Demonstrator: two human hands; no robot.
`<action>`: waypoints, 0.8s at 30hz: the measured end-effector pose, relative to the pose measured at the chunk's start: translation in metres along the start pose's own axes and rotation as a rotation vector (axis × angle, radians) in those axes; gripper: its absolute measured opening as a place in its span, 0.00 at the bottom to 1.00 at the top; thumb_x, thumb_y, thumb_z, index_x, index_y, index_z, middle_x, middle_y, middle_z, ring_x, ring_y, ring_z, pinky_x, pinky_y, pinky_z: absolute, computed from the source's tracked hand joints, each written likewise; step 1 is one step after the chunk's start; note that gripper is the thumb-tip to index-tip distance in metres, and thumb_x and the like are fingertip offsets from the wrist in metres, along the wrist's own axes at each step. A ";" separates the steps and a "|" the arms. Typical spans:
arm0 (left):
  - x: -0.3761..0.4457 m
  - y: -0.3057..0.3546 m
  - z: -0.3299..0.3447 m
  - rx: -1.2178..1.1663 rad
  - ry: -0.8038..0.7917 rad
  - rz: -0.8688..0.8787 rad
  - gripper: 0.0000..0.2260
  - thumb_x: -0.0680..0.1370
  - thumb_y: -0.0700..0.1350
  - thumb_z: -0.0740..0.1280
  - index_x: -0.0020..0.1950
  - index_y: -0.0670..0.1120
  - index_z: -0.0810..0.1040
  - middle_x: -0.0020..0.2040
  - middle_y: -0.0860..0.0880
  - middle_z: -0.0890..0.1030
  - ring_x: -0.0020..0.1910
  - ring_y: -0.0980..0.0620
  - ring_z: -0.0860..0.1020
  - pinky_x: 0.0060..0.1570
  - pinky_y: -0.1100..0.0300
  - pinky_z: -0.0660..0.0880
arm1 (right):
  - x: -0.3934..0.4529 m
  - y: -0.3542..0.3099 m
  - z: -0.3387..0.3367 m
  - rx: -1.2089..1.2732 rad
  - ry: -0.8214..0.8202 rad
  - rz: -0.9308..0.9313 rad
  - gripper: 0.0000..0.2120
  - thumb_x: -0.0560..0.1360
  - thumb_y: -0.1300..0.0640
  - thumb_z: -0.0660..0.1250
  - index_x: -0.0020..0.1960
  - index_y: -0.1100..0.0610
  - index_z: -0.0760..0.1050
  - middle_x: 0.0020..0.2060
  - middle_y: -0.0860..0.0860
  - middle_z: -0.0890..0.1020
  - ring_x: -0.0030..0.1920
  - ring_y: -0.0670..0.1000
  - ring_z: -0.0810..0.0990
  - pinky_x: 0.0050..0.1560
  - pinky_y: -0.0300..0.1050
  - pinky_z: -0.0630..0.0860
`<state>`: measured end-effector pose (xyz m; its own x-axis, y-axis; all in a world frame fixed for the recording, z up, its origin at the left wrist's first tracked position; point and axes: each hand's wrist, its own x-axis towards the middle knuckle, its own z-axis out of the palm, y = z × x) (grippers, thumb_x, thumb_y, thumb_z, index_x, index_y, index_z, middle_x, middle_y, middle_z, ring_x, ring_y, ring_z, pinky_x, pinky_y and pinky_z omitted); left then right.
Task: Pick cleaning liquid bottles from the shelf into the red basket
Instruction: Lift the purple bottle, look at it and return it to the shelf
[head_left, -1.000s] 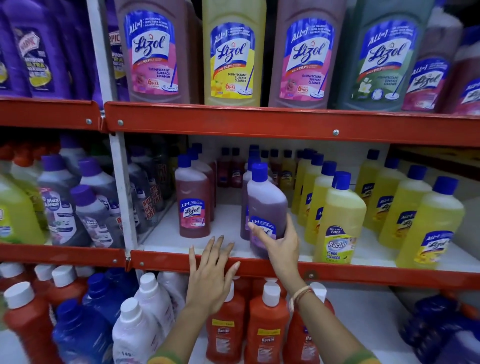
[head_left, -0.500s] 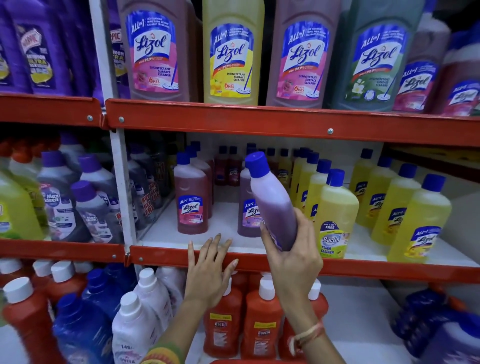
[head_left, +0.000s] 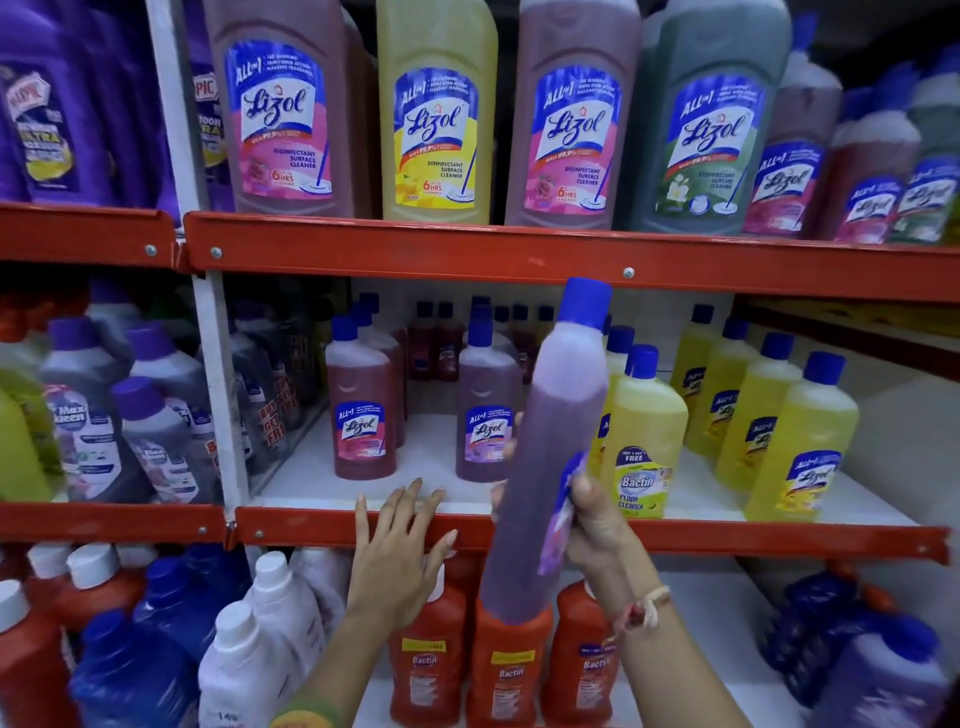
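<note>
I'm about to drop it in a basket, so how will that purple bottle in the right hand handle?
The purple bottle looks filled almost to its blue cap, so probably heavy for its size. The right hand grips it low, over the label, so it may tip top-first. Its smooth plastic could be slippery. It probably stays stiff.

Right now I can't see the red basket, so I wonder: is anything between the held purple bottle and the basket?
Cannot tell. The right hand holds the purple bottle clear of the shelf edge, in front of the orange bottles. The basket is out of view, so the path to it cannot be judged.
</note>
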<state>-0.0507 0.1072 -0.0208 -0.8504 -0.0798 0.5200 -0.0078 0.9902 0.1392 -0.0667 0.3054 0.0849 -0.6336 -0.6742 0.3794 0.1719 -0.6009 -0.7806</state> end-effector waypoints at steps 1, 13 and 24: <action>0.001 0.000 0.001 0.009 -0.004 -0.003 0.27 0.79 0.62 0.42 0.69 0.51 0.67 0.68 0.45 0.73 0.66 0.44 0.71 0.68 0.39 0.49 | -0.001 0.001 -0.004 -0.010 -0.074 0.017 0.29 0.59 0.47 0.81 0.55 0.59 0.80 0.46 0.56 0.86 0.45 0.53 0.85 0.45 0.47 0.82; -0.001 0.001 0.003 0.032 -0.002 0.000 0.25 0.79 0.61 0.47 0.70 0.52 0.65 0.69 0.46 0.72 0.68 0.44 0.69 0.69 0.42 0.44 | 0.004 -0.015 -0.026 -0.135 -0.138 -0.041 0.22 0.65 0.53 0.77 0.57 0.58 0.80 0.50 0.54 0.86 0.51 0.52 0.85 0.52 0.46 0.81; 0.001 -0.004 0.009 0.031 0.018 0.014 0.25 0.78 0.63 0.49 0.72 0.53 0.63 0.73 0.47 0.66 0.72 0.46 0.62 0.70 0.40 0.44 | 0.053 -0.013 -0.022 -0.550 0.300 -0.108 0.27 0.55 0.63 0.82 0.53 0.56 0.79 0.43 0.53 0.86 0.43 0.53 0.85 0.40 0.44 0.81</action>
<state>-0.0563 0.1038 -0.0288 -0.8409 -0.0679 0.5369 -0.0128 0.9943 0.1056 -0.1192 0.2869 0.1041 -0.8231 -0.4247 0.3771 -0.2669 -0.2968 -0.9169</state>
